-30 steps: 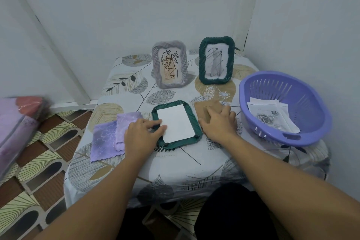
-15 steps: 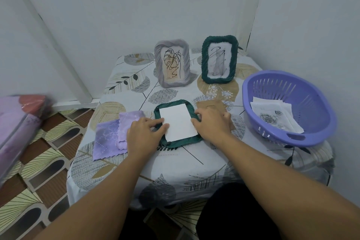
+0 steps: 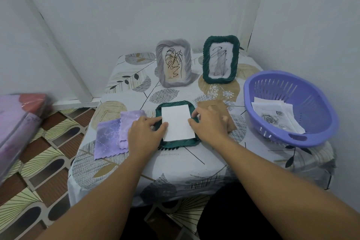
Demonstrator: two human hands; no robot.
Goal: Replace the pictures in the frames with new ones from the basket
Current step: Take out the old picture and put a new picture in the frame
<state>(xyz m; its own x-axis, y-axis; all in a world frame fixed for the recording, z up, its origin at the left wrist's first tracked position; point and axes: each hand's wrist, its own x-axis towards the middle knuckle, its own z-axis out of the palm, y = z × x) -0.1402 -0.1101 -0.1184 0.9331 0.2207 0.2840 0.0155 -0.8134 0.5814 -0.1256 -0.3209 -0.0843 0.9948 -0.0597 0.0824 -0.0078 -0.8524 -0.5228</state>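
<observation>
Green frame [image 3: 176,143] flat on table [image 3: 194,161], white sheet [image 3: 177,122] lying in it. Left hand [image 3: 145,128] pressing frame's left edge, thumb on sheet; right hand [image 3: 209,123] pinching sheet's right edge. Basket [image 3: 288,107] at right, pictures [image 3: 276,119] inside.

Person's body as seen from the head-worn camera. 2 forearms are shown, both bare from the lower frame edge to the wrists; no sleeve is seen on either. The left hand [image 3: 145,132] and right hand [image 3: 209,125] are bare, and no glove, ring, watch or bracelet is seen. Dark, apparently black clothing [image 3: 229,218] is seen between the forearms, below the table edge.
</observation>
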